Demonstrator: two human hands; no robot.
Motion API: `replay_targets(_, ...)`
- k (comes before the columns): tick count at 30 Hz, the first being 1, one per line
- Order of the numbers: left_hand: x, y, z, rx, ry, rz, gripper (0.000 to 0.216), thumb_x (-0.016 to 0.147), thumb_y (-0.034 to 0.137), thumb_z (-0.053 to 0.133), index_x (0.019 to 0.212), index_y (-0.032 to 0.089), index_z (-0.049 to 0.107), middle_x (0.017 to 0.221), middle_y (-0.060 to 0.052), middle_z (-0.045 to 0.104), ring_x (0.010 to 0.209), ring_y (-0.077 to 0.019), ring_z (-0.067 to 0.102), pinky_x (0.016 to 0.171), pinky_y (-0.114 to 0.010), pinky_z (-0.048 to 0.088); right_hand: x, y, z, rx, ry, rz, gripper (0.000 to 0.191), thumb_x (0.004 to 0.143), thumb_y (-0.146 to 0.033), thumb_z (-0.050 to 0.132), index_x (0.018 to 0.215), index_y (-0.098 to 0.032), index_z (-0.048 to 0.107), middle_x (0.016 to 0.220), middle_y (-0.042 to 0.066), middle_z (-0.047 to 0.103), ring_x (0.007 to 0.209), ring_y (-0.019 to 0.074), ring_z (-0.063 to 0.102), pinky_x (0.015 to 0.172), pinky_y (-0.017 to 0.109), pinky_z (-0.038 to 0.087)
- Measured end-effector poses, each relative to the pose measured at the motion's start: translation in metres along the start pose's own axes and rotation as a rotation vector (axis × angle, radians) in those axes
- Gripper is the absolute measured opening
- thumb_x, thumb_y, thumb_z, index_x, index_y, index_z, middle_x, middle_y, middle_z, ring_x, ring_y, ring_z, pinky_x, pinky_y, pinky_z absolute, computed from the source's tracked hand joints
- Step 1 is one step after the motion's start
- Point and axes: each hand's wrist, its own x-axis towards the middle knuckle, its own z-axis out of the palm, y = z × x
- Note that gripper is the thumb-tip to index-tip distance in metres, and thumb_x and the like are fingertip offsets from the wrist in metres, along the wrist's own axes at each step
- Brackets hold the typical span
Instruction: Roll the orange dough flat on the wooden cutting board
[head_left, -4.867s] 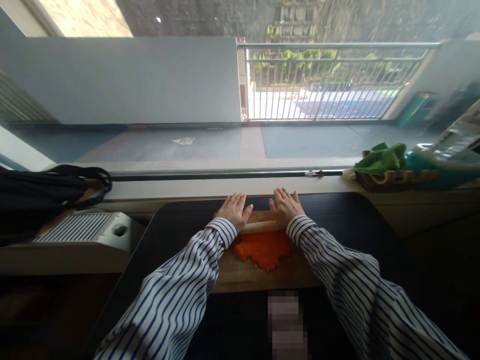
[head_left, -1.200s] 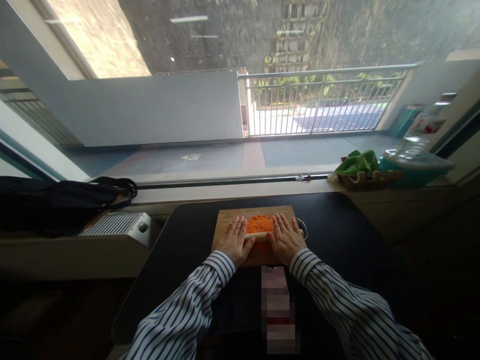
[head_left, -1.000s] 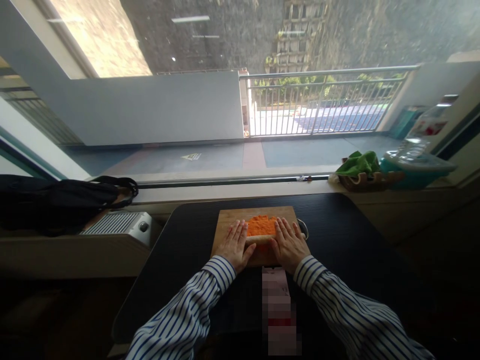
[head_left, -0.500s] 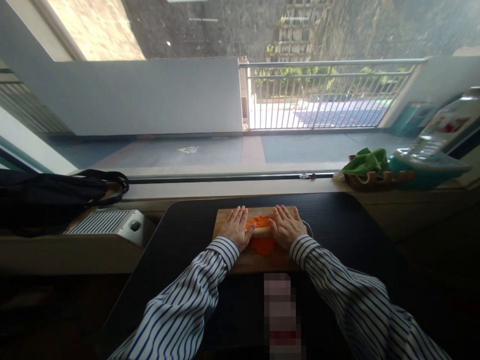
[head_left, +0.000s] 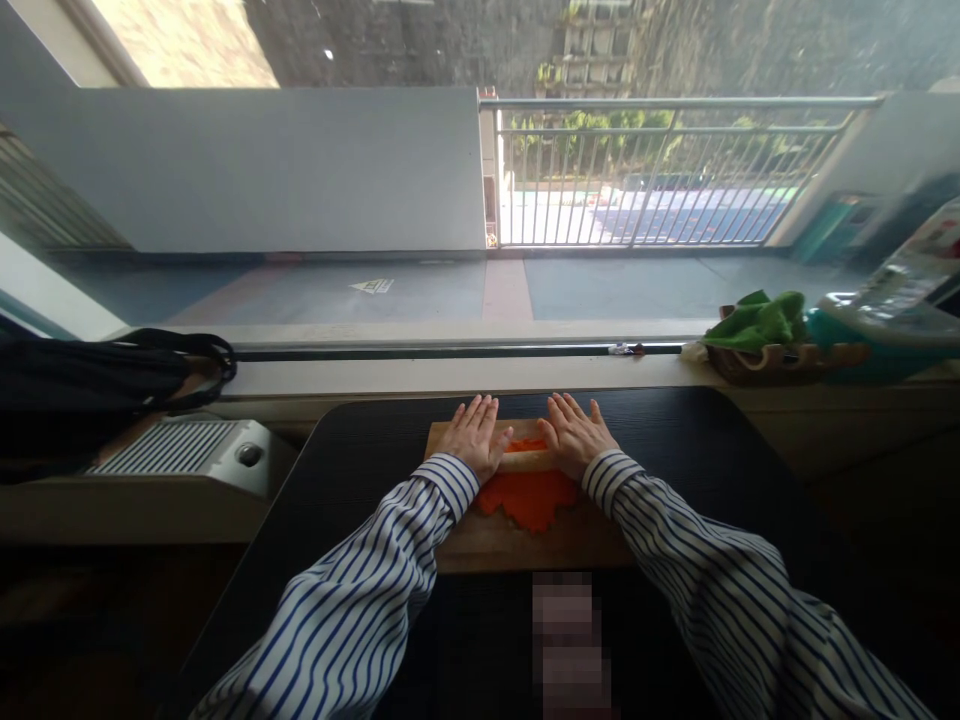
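Both ends of the rolling pin (head_left: 526, 461) are covered now, the left end by the left hand (head_left: 474, 438), the right by the right hand (head_left: 579, 437)! Both are spread flat, palms down, fingers stretched toward the far edge of the bench (head_left: 360, 480), thumbs angled inward. Beneath the pin, a sheet of orange dough (head_left: 529, 497) is crossed from side to side: a thin strip is shown beyond it, and the broader, ragged-edged part is laid out on the near side. All of it is carried by a wooden cutting board (head_left: 469, 552), set close to the bench's far edge, roughly midway between the far corners. Below the board, a pinkish item (head_left: 568, 640) is too pixelated to be identified. Past the far right corner, a green cloth (head_left: 761, 320) is draped over a brown basket (head_left: 772, 366), with a teal tub (head_left: 885, 338) placed just beside it.
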Motion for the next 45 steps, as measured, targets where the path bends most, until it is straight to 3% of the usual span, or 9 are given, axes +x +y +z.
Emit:
replay_targets(19, 0.037, -0.014, 0.003, -0.014, 0.041, -0.058, 0.064, 0.090, 0.047, 0.015, 0.134, 0.004, 0.030, 0.140, -0.013, 0.033, 0.132, -0.0221, 0.022, 0.108, -0.042, 0.018, 0.038, 0.000, -0.010, 0.011, 0.097, 0.033, 0.055, 0.091, -0.039, 0.013, 0.135, -0.011, 0.029, 0.142, 0.008, 0.030, 0.132, 0.0196, 0.017, 0.107, 0.046, 0.000)
replay_targets(32, -0.005, 0.001, 0.007, -0.013, -0.051, -0.032, 0.065, 0.089, 0.051, 0.014, 0.136, 0.009, 0.029, 0.141, -0.012, 0.032, 0.131, -0.0231, 0.023, 0.107, -0.044, 0.020, -0.002, 0.000, -0.002, -0.003, -0.084, -0.008, 0.068, 0.087, -0.053, 0.007, 0.139, -0.012, 0.021, 0.147, 0.007, 0.017, 0.134, 0.0219, 0.007, 0.105, 0.053, -0.001)
replay_targets(45, -0.041, 0.020, 0.000, 0.038, -0.054, 0.013, 0.067, 0.088, 0.049, 0.016, 0.134, 0.002, 0.031, 0.139, -0.018, 0.033, 0.130, -0.0259, 0.025, 0.106, -0.044, 0.022, -0.054, -0.013, 0.000, -0.055, 0.029, -0.035, 0.063, 0.089, -0.046, 0.009, 0.138, -0.008, 0.022, 0.145, 0.008, 0.022, 0.134, 0.0208, 0.011, 0.106, 0.048, -0.003)
